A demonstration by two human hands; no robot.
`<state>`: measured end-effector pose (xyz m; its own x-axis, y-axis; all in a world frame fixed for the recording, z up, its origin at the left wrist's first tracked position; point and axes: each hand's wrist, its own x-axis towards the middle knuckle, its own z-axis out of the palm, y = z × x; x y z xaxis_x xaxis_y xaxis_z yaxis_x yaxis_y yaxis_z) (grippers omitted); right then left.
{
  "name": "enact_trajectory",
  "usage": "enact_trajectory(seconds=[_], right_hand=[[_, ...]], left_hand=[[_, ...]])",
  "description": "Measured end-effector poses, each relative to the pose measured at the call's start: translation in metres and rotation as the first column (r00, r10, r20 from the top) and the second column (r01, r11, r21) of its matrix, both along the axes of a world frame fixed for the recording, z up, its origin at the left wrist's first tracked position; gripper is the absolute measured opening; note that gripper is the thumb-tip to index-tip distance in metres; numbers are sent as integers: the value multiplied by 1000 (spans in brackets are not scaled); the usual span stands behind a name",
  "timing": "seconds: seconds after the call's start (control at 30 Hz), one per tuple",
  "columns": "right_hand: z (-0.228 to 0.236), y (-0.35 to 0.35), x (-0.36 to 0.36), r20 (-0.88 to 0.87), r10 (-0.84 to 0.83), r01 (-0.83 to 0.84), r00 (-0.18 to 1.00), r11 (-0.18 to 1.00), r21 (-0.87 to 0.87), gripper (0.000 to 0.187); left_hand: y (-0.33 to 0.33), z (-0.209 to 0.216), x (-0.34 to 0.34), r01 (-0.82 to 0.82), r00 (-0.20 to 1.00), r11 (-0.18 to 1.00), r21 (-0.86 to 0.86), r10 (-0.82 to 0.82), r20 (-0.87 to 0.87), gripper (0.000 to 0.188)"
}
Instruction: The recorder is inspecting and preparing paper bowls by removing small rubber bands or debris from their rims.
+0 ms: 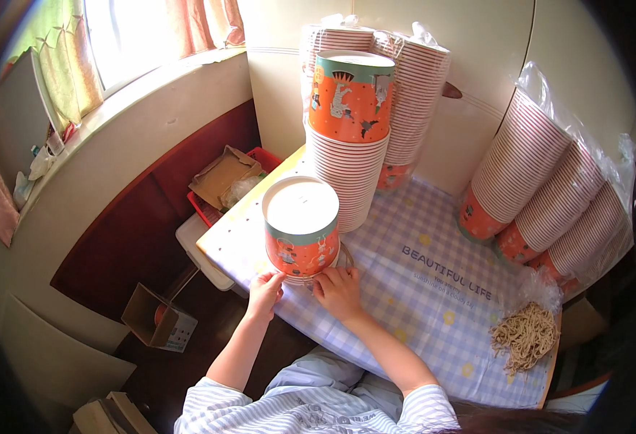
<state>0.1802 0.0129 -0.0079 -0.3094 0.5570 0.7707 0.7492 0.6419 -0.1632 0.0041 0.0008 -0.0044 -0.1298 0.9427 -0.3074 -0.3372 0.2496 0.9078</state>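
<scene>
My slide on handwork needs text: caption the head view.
Left hand and right hand at the lower rim of an upturned orange tub, tall tub stack behind.

Fingertips of the left hand [263,295] and right hand [341,293] cover part of the rims at the foot of the near orange bucket [300,254]; what exactly they pinch cannot be told. Beyond the hands, this bucket hides part of the tall stack [350,170], which in turn masks portions of the wrapped stacks [417,94] behind. Far to the hands' left, glare obscures the window [130,36]. Below the hands, the picture's edge crops the striped shirt [216,409] and, farther left, a cardboard box [104,418].
</scene>
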Motion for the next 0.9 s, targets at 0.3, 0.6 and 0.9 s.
enact_trajectory(seconds=[0.3, 0.6, 0.9], right_hand=[[7, 3, 3, 41, -6, 5, 999, 1000, 24, 15], [1, 6, 13, -99, 44, -55, 994, 993, -104, 17], [4, 11, 21, -76, 114, -120, 991, 990, -77, 17]], left_hand=[[1, -3, 1, -22, 1000, 1000, -7, 22, -8, 14], [2, -6, 2, -14, 1000, 1000, 12, 14, -18, 14], [2, -3, 4, -4, 997, 1000, 1, 4, -73, 16]])
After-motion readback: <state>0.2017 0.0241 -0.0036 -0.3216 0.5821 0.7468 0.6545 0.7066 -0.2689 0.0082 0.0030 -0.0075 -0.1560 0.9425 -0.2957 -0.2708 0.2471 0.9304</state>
